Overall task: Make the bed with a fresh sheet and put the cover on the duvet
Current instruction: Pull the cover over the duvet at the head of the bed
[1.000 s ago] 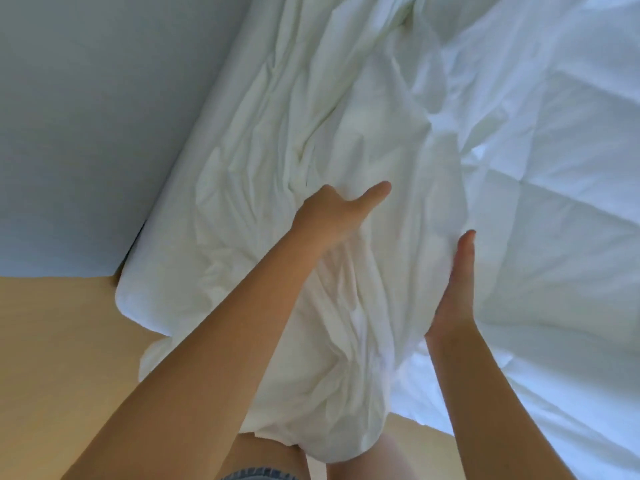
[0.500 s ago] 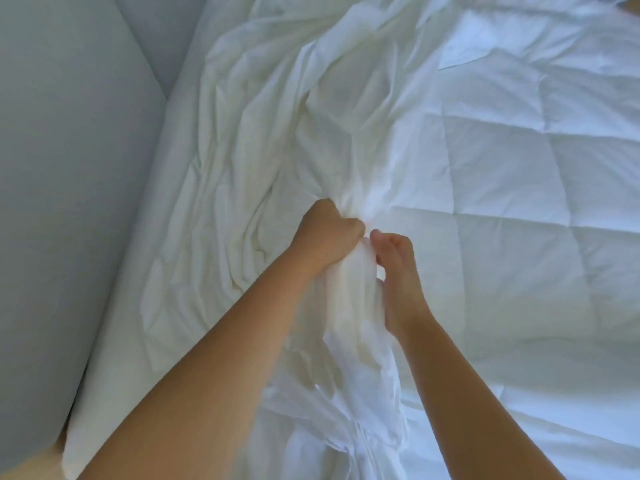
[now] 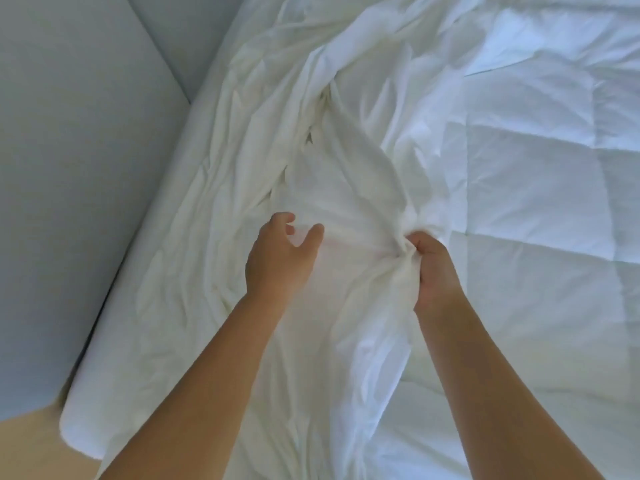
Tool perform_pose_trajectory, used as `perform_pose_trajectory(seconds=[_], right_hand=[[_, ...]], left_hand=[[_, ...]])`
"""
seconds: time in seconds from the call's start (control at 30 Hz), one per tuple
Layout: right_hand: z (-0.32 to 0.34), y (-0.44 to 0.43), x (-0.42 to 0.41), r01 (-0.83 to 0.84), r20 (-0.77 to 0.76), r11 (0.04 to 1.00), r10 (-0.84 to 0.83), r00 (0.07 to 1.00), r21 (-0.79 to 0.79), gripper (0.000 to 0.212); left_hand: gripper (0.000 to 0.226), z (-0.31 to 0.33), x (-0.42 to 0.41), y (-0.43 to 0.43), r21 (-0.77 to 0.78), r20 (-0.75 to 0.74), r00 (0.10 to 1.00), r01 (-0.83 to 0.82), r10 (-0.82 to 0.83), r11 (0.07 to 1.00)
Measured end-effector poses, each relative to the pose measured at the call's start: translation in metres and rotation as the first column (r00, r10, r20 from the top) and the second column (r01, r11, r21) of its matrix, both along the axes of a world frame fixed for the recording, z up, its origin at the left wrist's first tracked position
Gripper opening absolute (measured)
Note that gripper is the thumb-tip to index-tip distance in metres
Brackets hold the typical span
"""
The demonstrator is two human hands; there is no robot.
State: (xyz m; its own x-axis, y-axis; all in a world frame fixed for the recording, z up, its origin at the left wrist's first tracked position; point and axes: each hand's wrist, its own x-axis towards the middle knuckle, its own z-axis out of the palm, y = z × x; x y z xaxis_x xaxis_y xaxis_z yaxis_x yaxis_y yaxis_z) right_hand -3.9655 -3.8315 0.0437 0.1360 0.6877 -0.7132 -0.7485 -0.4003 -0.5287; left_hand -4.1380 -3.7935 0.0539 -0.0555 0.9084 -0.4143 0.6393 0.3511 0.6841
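A thin, crumpled white duvet cover [image 3: 277, 140] lies bunched over the left and middle of the bed. The quilted white duvet [image 3: 540, 209] is spread on the right, partly under the cover. My left hand [image 3: 278, 261] has its fingers and thumb curled round an edge of the cover. My right hand [image 3: 434, 271] grips a gathered bunch of the same cloth. The stretch of cover between my two hands is pulled fairly taut. What lies beneath the cover is hidden.
The mattress edge [image 3: 86, 407] runs along the left, close against a pale grey wall [image 3: 69, 168]. A patch of light wooden floor [image 3: 24, 448] shows at the bottom left corner. My forearms reach in from the bottom of the view.
My hands, together on one bunch of cloth half a second ago, have moved apart sideways and spread the cover between them. My left hand's grip has loosened.
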Motion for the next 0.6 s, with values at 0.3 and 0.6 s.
perform_pose_trajectory(seconds=[0.3,0.6], right_hand=[[-0.004,0.002,-0.028,-0.442,-0.205,0.897,0.432,0.878,-0.003,0.057],[0.018,0.023,-0.039,-0.341,-0.359,0.92,0.391,0.848,0.195,0.038]], left_hand=[[0.048,-0.025,-0.008,-0.009,0.149,-0.476,0.871,0.216,-0.122,0.965],[0.048,0.054,0.029,-0.017,0.158,0.159,0.946,0.257,-0.282,0.953]])
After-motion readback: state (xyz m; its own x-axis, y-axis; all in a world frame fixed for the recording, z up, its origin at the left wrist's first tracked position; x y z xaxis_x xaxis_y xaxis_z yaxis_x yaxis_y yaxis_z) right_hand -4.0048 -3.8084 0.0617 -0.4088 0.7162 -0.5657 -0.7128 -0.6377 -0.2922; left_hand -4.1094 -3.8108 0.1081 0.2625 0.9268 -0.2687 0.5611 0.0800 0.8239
